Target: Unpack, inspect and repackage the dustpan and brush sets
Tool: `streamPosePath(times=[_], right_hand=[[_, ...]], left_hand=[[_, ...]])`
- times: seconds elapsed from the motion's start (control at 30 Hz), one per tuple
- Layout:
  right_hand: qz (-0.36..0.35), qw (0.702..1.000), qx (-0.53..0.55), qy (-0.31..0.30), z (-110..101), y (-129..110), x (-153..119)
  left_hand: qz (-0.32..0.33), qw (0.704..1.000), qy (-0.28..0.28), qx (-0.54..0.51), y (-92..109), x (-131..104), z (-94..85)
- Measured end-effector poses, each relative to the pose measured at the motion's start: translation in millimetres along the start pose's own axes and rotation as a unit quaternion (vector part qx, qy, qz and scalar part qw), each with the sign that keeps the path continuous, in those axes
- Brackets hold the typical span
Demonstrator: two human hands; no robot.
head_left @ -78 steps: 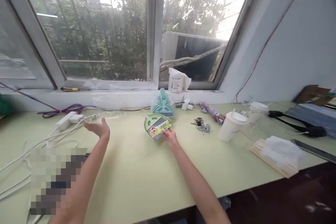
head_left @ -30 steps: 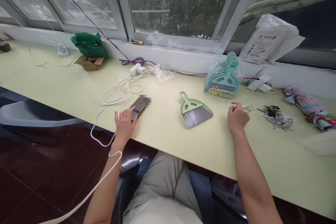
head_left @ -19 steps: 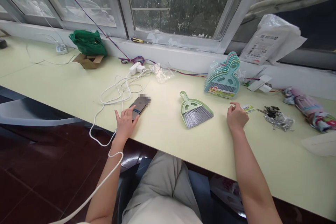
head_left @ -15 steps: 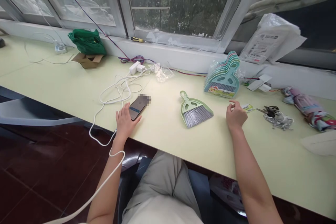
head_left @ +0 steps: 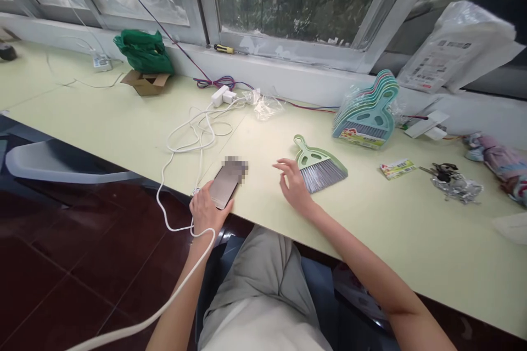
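My left hand (head_left: pixel 209 209) grips the lower end of a smartphone (head_left: pixel 225 185) near the table's front edge, thumb on one side and fingers on the other. Part of the phone's screen is blurred out. My right hand (head_left: pixel 295 186) hovers over the table to the right of the phone, fingers apart and holding nothing. It covers the left part of a small green dustpan (head_left: pixel 315 154) with a grey-bristled brush (head_left: pixel 325 175) set in it. A printed card label (head_left: pixel 397 169) lies further right.
A stack of dustpan sets (head_left: pixel 366 115) stands at the back right. Keys (head_left: pixel 444 173) and a folded umbrella (head_left: pixel 500 164) lie on the right. White cables (head_left: pixel 189 145), a clear plastic wrapper (head_left: pixel 265 107) and an open cardboard box (head_left: pixel 146 83) are on the left; a white cable crosses my left arm.
My right hand has moved left from beside the card label to the dustpan, its fingers opening. My left hand now holds the phone, drawn slightly nearer; its screen looks different.
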State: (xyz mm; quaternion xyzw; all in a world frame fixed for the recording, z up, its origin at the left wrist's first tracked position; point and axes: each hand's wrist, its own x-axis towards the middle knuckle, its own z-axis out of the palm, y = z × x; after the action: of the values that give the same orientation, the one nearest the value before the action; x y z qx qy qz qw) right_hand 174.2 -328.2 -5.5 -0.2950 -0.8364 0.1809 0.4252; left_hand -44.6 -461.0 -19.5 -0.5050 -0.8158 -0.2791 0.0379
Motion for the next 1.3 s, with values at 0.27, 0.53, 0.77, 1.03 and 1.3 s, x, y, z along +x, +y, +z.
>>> streamPosePath(times=[0.27,0.53,0.77,1.03,1.3], right_hand=[[-0.033,0.994,0.026,-0.101,63.3,-24.9,15.3],[-0.083,0.976,-0.143,-0.141,61.3,-22.0,9.3],[-0.078,0.971,-0.152,-0.165,62.7,-19.7,12.4],[-0.110,0.965,-0.158,-0.176,64.4,-17.1,12.4],[-0.096,0.974,-0.124,-0.161,61.0,-19.0,10.6]], left_hand=[[0.011,1.000,0.023,-0.009,-2.2,-45.5,-10.9],[0.015,1.000,0.026,0.000,-1.0,-52.9,-10.1],[0.002,1.000,0.023,0.012,-0.5,-53.4,-11.3],[-0.015,0.999,0.015,0.028,4.2,-51.2,-14.0],[0.065,0.992,-0.065,0.085,11.3,-30.9,-37.3]])
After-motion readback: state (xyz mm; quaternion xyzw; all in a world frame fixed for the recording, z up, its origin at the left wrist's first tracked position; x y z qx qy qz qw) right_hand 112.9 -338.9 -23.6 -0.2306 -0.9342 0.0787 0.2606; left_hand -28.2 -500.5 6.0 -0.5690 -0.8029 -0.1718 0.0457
